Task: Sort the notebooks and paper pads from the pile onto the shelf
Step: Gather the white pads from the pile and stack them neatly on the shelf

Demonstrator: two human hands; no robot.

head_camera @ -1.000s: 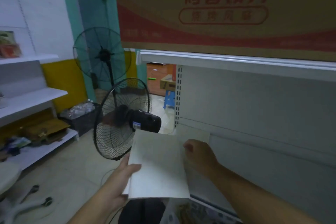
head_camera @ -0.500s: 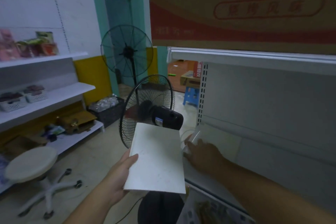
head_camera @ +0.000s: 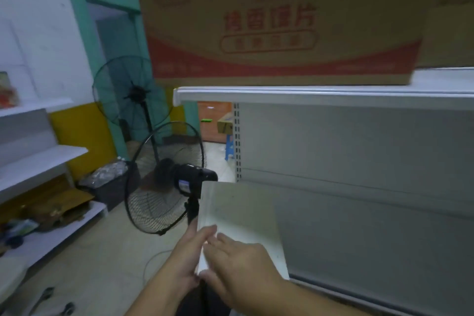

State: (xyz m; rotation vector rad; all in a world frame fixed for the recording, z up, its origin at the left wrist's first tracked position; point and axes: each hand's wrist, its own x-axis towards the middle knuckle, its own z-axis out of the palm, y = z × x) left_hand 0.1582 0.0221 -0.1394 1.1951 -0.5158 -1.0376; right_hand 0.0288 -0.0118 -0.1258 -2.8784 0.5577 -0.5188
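The left hand [head_camera: 183, 256] pinches the left edge of the white paper pad [head_camera: 243, 210] and the right hand [head_camera: 241, 272] presses flat on it at the left end of the shelf [head_camera: 333, 292], so the pad may slip off toward the fan [head_camera: 189, 179] at 11 o'clock if it is released early.

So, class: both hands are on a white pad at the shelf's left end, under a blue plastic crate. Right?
No: the head view shows a brown cardboard box above, not a blue crate. The left hand and right hand are on the white pad at the shelf end.
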